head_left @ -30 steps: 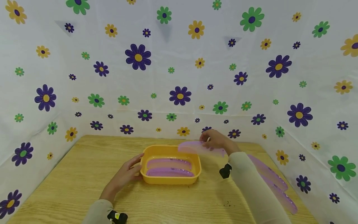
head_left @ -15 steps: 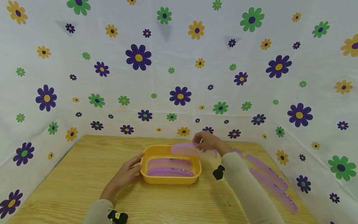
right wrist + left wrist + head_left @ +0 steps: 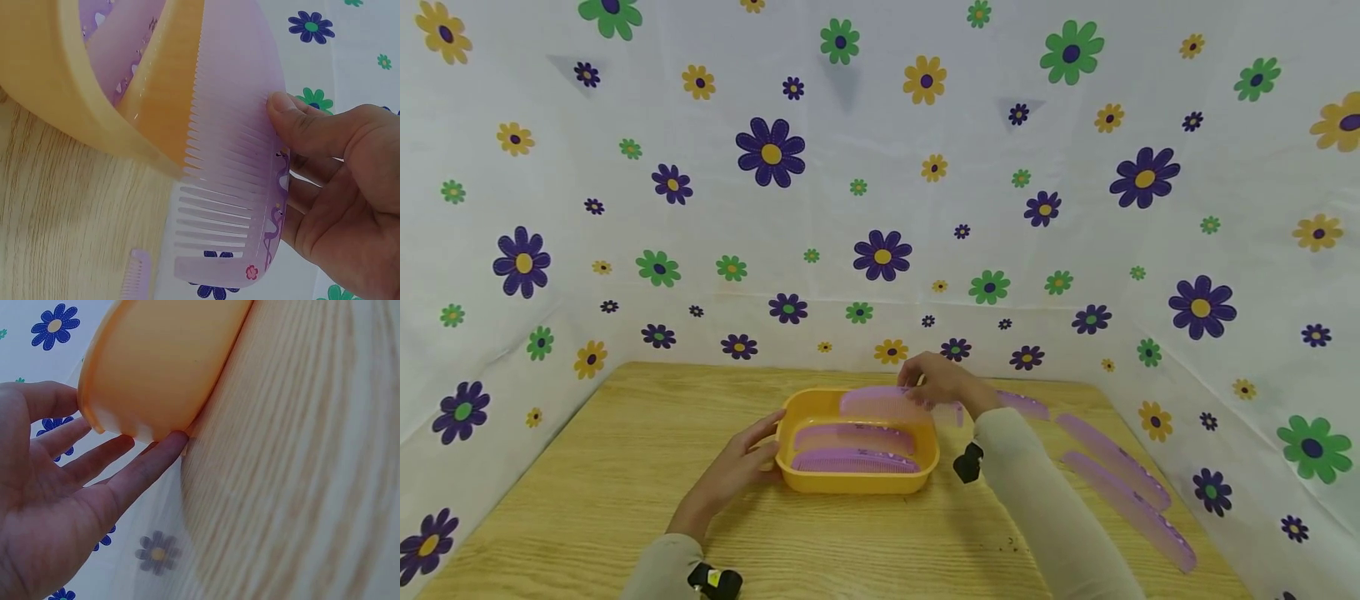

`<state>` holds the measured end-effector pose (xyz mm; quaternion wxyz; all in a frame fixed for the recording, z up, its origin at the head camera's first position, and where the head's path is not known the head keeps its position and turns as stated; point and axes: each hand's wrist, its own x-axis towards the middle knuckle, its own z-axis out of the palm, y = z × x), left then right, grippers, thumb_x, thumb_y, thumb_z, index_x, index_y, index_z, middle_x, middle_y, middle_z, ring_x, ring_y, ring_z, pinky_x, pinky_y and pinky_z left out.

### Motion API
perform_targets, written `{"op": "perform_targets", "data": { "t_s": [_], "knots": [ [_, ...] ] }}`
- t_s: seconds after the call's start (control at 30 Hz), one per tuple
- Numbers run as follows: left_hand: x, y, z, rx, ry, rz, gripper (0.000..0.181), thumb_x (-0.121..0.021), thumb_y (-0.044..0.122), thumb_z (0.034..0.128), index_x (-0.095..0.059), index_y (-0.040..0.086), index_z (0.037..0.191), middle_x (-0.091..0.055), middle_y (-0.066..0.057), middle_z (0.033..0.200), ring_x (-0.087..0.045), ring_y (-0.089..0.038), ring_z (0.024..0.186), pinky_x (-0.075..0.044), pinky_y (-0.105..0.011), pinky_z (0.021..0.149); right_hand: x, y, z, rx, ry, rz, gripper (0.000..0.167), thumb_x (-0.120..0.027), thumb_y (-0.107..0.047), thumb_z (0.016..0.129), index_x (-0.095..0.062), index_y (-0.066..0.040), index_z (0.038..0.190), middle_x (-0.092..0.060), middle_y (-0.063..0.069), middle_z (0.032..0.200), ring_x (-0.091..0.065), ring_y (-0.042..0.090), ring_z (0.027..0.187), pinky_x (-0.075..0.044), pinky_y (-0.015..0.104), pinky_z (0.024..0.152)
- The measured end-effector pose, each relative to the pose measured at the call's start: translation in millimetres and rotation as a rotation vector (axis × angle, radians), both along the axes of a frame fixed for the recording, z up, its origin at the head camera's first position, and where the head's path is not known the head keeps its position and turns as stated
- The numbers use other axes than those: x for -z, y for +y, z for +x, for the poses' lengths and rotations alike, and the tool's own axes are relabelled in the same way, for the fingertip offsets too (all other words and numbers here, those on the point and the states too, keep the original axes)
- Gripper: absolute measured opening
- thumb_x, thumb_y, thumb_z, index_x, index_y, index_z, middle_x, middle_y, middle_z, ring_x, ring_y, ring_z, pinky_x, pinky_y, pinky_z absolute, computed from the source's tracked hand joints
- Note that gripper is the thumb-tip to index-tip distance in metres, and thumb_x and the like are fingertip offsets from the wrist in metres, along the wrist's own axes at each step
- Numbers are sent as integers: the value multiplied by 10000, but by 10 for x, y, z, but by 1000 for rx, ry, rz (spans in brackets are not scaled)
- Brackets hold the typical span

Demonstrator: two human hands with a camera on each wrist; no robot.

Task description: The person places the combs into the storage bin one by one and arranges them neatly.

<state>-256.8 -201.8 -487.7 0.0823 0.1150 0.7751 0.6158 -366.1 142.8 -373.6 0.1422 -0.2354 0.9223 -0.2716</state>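
A purple translucent comb [image 3: 880, 403] is pinched along its spine between the thumb and fingers of my right hand [image 3: 936, 379]. It hangs above the back right rim of a yellow plastic bin [image 3: 850, 483]. In the right wrist view its teeth [image 3: 212, 206] point toward the bin, and a flamingo print shows on its spine. My left hand [image 3: 741, 467] touches the bin's left end with fairly straight fingers; in the left wrist view the fingertips [image 3: 178, 440] rest against its outer wall. Two more purple combs, a rear one [image 3: 853, 436] and a front one [image 3: 853, 461], lie inside the bin.
Three purple combs lie on the wooden table [image 3: 625, 467] to the right: one partly hidden comb [image 3: 1026, 405] behind the right arm, a middle comb [image 3: 1116, 458] and a front comb [image 3: 1131, 508]. A white flowered cloth [image 3: 850, 208] surrounds the table's back and sides.
My right hand has moved left with the comb, bringing it farther over the bin. A comb behind the right arm has come into view. My left hand stays at the bin.
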Motion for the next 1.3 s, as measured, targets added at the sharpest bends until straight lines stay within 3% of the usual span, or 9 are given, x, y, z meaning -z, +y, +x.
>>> {"op": "perform_targets", "data": {
  "t_s": [0.27, 0.53, 0.93, 1.3],
  "knots": [
    [-19, -13, -3, -2, 10, 15, 578, -457, 176, 1101, -261, 116, 1642, -216, -267, 1691, -427, -504, 1459, -597, -447, 999, -23, -168, -1, -13, 21, 39, 152, -695, -41, 959, -727, -91, 1099, -695, 91, 1067, -643, 197, 871, -643, 284, 807],
    [-26, -19, -18, 24, 13, 36, 593, -471, 188, 1100, -250, 99, 1642, -194, -295, 1686, -418, -519, 1458, -592, -477, 1005, -46, -279, -14, -44, 29, 82, 154, -691, -34, 957, -735, -107, 1086, -706, 77, 1089, -634, 193, 943, -633, 320, 903],
    [23, -6, -34, 7, 7, 32, 564, -445, 170, 1106, -268, 115, 1639, -245, -275, 1677, -449, -503, 1444, -607, -449, 985, 20, -390, -53, -59, 40, 106, 172, -672, -23, 966, -736, -134, 1080, -704, 47, 1082, -615, 199, 1001, -600, 365, 1002],
    [16, -8, -42, 18, 15, 32, 565, -434, 159, 1106, -258, 103, 1641, -236, -288, 1675, -446, -511, 1442, -601, -462, 990, 105, -493, -114, -87, 19, 131, 161, -678, -15, 963, -744, -106, 1079, -704, 48, 1052, -609, 179, 939, -610, 307, 912]
  ]
}}
